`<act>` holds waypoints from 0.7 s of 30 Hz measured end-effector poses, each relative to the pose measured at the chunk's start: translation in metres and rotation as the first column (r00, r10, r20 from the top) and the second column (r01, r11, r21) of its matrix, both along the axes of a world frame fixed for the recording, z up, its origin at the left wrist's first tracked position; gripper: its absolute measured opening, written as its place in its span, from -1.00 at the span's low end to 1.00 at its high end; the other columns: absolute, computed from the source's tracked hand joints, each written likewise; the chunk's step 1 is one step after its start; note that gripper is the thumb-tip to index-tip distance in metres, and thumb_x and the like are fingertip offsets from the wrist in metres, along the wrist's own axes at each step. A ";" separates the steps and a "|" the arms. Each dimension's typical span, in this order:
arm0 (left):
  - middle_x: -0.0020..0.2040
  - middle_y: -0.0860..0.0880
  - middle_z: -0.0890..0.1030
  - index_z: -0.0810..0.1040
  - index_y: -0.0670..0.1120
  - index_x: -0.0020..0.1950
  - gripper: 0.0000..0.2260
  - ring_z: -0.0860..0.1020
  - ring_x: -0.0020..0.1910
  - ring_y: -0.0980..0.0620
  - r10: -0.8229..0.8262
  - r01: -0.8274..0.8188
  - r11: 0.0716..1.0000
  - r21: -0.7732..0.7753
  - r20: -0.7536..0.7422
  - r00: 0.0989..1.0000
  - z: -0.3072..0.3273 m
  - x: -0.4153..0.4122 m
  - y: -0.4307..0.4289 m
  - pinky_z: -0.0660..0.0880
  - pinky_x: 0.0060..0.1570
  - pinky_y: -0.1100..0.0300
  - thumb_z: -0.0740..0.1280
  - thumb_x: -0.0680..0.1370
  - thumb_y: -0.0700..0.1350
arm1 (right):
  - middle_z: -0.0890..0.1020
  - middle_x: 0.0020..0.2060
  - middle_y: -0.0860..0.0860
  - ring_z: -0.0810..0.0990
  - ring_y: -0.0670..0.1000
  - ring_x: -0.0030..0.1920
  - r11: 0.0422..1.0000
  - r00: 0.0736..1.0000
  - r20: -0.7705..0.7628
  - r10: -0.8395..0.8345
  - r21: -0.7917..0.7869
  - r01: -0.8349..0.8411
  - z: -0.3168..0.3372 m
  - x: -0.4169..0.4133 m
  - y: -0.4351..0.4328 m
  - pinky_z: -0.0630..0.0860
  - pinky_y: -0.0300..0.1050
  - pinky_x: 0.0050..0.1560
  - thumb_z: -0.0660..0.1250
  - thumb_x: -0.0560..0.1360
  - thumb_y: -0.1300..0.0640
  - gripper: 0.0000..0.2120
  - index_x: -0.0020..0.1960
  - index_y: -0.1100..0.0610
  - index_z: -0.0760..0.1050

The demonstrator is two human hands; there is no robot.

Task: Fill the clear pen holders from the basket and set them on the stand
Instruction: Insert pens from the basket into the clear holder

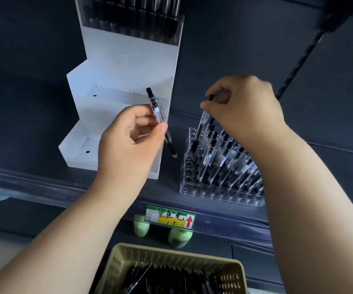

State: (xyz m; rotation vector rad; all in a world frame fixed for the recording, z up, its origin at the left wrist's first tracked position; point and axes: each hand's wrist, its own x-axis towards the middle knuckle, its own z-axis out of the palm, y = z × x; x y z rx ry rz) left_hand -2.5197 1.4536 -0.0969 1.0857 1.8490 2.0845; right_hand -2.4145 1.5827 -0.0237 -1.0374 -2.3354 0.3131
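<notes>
While right hand (245,107) pinches pen (201,127) over clear pen holder (189,166), filling underway; left hand (129,143) grip clamped on second pen (157,112), left of holder. Next: guide tip into free hole.

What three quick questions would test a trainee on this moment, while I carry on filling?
1. True or false: the left hand holds a pen.
2. The right hand pinches a second pen over the clear holder. Where is that holder relative to the white stand? A on its lowest step; B beside it, on its right; C on its top step.
3. How many steps of the stand carry a holder with pens?
Key: 1 true. 2 B. 3 one: the top holder, on the top step.
</notes>
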 end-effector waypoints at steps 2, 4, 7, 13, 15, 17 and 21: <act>-0.18 0.19 0.64 0.53 0.16 -0.10 -0.79 0.58 -0.20 0.29 -0.004 0.004 1.000 -0.007 0.005 1.000 -0.001 0.000 -0.001 0.44 -0.19 0.50 0.42 0.46 -0.16 | 0.60 -0.28 -0.18 0.59 -0.07 -0.20 1.000 1.000 0.002 -0.002 -0.006 0.002 0.001 -0.001 0.000 0.56 -0.12 -0.18 0.41 0.42 -0.01 -0.93 -0.12 -0.07 0.55; -0.17 0.18 0.64 0.53 0.16 -0.09 -0.80 0.59 -0.18 0.27 -0.006 0.006 1.000 -0.015 0.007 1.000 -0.001 0.000 -0.002 0.45 -0.18 0.49 0.42 0.46 -0.15 | 0.60 -0.27 -0.17 0.59 -0.06 -0.20 1.000 1.000 -0.001 0.001 -0.017 -0.001 0.002 -0.001 -0.001 0.57 -0.09 -0.16 0.41 0.42 -0.01 -0.93 -0.12 -0.07 0.56; -0.18 0.21 0.64 0.53 0.17 -0.10 -0.79 0.59 -0.18 0.27 -0.007 0.008 1.000 -0.025 0.005 1.000 -0.001 0.001 -0.003 0.44 -0.18 0.49 0.42 0.46 -0.15 | 0.61 -0.26 -0.17 0.60 -0.05 -0.18 0.999 1.000 0.013 0.012 -0.039 -0.011 0.002 -0.001 -0.004 0.58 -0.05 -0.13 0.41 0.43 -0.01 -0.94 -0.12 -0.07 0.55; -0.16 0.17 0.65 0.54 0.15 -0.07 -0.81 0.60 -0.17 0.26 0.003 -0.003 0.999 -0.038 0.003 1.000 0.000 0.000 -0.004 0.47 -0.14 0.46 0.42 0.46 -0.14 | 0.64 -0.17 -0.13 0.61 -0.03 -0.14 0.997 1.000 0.025 0.012 -0.074 -0.010 0.003 -0.001 -0.007 0.57 -0.05 -0.07 0.39 0.44 -0.01 -0.82 0.04 -0.09 0.56; -0.16 0.17 0.65 0.54 0.15 -0.06 -0.81 0.60 -0.16 0.26 0.003 -0.003 0.999 -0.044 0.007 1.000 0.000 0.000 -0.004 0.47 -0.13 0.46 0.42 0.46 -0.14 | 0.64 -0.17 -0.12 0.61 -0.03 -0.14 0.997 1.000 0.015 0.011 -0.077 -0.010 0.003 0.001 -0.007 0.57 -0.05 -0.07 0.39 0.44 0.01 -0.83 0.03 -0.09 0.57; -0.16 0.18 0.64 0.54 0.15 -0.06 -0.81 0.59 -0.16 0.26 0.004 -0.003 0.999 -0.050 0.010 1.000 0.000 0.000 -0.004 0.47 -0.13 0.46 0.42 0.46 -0.14 | 0.64 -0.16 -0.11 0.61 -0.01 -0.14 0.997 1.000 0.019 0.012 -0.071 -0.011 0.004 0.001 -0.008 0.58 -0.04 -0.07 0.37 0.46 0.05 -0.87 -0.01 -0.09 0.59; -0.16 0.15 0.65 0.54 0.14 -0.06 -0.82 0.60 -0.16 0.22 0.003 -0.002 0.999 -0.051 0.016 1.000 -0.002 0.001 -0.002 0.50 -0.09 0.41 0.42 0.46 -0.14 | 0.64 -0.14 -0.08 0.60 0.05 -0.20 0.998 0.998 0.052 0.028 -0.053 -0.025 0.005 0.001 -0.011 0.59 -0.01 -0.12 0.21 0.47 0.18 -0.74 -0.05 -0.11 0.60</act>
